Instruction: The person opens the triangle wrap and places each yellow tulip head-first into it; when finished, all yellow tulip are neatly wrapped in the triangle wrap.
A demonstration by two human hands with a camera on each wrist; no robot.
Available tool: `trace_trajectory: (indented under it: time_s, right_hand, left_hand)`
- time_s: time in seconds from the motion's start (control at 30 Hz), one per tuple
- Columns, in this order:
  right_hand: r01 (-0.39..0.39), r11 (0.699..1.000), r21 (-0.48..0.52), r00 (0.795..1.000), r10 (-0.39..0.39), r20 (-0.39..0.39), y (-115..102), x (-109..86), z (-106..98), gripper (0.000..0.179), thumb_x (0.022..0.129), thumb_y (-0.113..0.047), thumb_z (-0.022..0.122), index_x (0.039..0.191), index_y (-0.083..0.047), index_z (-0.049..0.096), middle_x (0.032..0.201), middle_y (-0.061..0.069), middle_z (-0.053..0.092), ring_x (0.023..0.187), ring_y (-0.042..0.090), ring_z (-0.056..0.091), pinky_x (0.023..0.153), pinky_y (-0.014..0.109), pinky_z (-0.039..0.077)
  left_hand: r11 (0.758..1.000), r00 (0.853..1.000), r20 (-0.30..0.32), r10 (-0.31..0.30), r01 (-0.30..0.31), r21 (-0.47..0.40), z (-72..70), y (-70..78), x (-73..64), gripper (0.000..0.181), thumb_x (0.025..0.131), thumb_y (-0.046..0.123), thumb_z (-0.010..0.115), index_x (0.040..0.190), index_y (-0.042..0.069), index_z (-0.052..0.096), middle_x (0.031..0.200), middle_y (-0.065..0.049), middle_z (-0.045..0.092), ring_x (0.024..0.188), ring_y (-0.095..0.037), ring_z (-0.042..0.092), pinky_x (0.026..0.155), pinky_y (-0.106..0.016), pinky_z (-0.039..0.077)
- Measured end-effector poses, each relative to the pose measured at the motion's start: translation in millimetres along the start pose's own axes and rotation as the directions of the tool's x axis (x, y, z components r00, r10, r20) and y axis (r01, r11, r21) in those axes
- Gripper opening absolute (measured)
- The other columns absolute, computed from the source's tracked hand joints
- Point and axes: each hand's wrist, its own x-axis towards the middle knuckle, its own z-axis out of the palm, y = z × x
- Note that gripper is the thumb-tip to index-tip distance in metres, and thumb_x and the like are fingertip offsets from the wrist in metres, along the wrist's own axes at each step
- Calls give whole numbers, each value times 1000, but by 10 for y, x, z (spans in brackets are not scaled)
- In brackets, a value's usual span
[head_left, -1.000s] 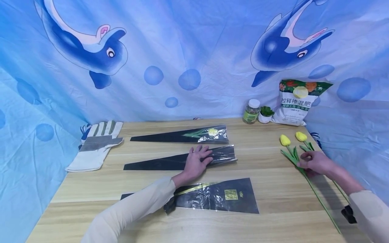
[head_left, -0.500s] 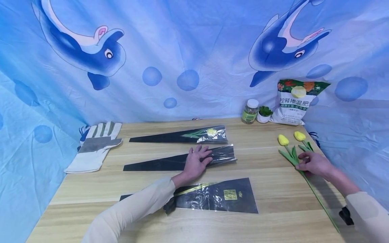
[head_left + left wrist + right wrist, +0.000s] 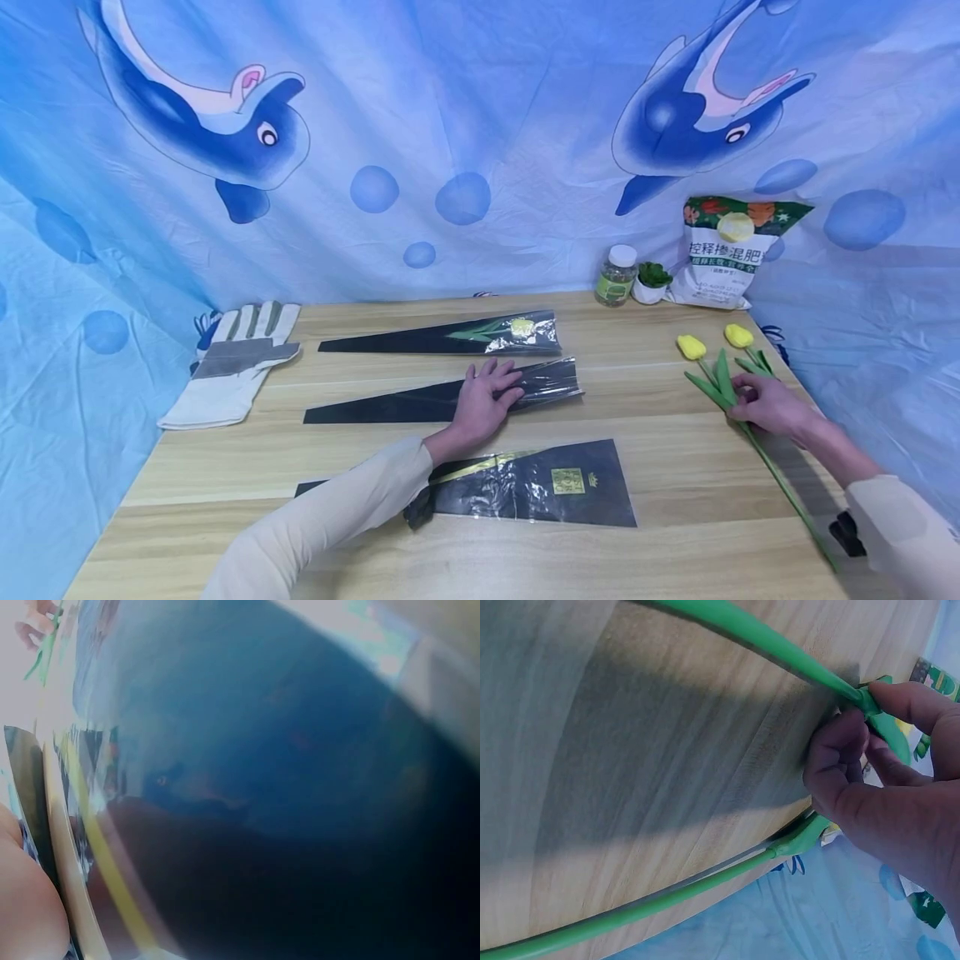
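My left hand (image 3: 483,404) rests with fingers spread on the middle black flower sleeve (image 3: 390,406), near its clear, wide end. At the right side, my right hand (image 3: 768,406) pinches an artificial yellow tulip (image 3: 692,347) where its leaves meet the stem. In the right wrist view, thumb and fingertips close on that green stem (image 3: 780,649). A second yellow tulip (image 3: 738,336) lies just beyond, partly covered by the right hand. The left wrist view is mostly filled by a blurred dark sleeve (image 3: 262,795) with a yellow stripe.
A back sleeve (image 3: 390,340) contains a yellow tulip (image 3: 522,327). A front sleeve (image 3: 532,483) lies under my left forearm. Work gloves (image 3: 236,362) lie at left. A jar (image 3: 617,277), a potted succulent (image 3: 652,282) and a fertilizer bag (image 3: 723,254) stand at the back right.
The held tulip's bloom has moved slightly left, away from the second tulip, along with a small leftward shift of my right hand. My left hand stays on the middle sleeve.
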Motion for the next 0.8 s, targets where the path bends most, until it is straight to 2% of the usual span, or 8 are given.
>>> trace_trajectory:
  time_s: [0.17, 0.33, 0.47, 0.57, 0.8]
  right_hand:
    - [22, 1000, 22, 1000, -22, -7, -12, -6, 4, 51, 89, -1, 69, 126, 20, 41, 96, 14, 54, 81, 18, 51, 59, 29, 50]
    - [-9, 988, 153, 998, 0, 57, -32, -16, 5, 60, 93, -3, 66, 138, 16, 31, 102, 16, 51, 80, 16, 53, 62, 33, 52]
    - [-38, 969, 244, 995, 13, 103, -80, -10, 1, 75, 95, -6, 65, 150, 11, 17, 115, 24, 48, 89, 16, 57, 71, 36, 55]
    - [-35, 952, 305, 994, 0, 113, -109, 4, 5, 79, 96, -7, 64, 152, 9, 12, 117, 24, 45, 92, 16, 59, 75, 37, 57]
    - [-15, 909, 418, 996, -24, 88, -211, 14, 47, 73, 97, -9, 65, 152, 1, 17, 111, 18, 47, 90, 15, 60, 75, 38, 57]
  left_hand:
    - [1000, 1000, -6, 0, 0, -6, -1, -3, 1, 33, 89, 12, 75, 120, 0, 71, 134, -18, 60, 136, -44, 42, 113, -67, 15]
    - [1000, 1000, -2, 0, 0, -2, 1, -4, 5, 33, 90, 12, 74, 120, 1, 71, 134, -17, 60, 136, -43, 42, 114, -66, 14]
    - [1000, 1000, 0, -8, 8, 0, 10, -11, 7, 33, 90, 12, 74, 121, 1, 70, 135, -17, 59, 137, -42, 41, 115, -65, 14]
    - [1000, 1000, 0, -12, 12, 3, 19, -20, 6, 33, 89, 11, 75, 121, 1, 70, 135, -17, 60, 137, -42, 41, 115, -65, 14]
    - [1000, 1000, -3, -9, 9, 6, 13, -14, 6, 33, 89, 11, 75, 120, 1, 71, 134, -17, 60, 136, -43, 42, 114, -65, 14]
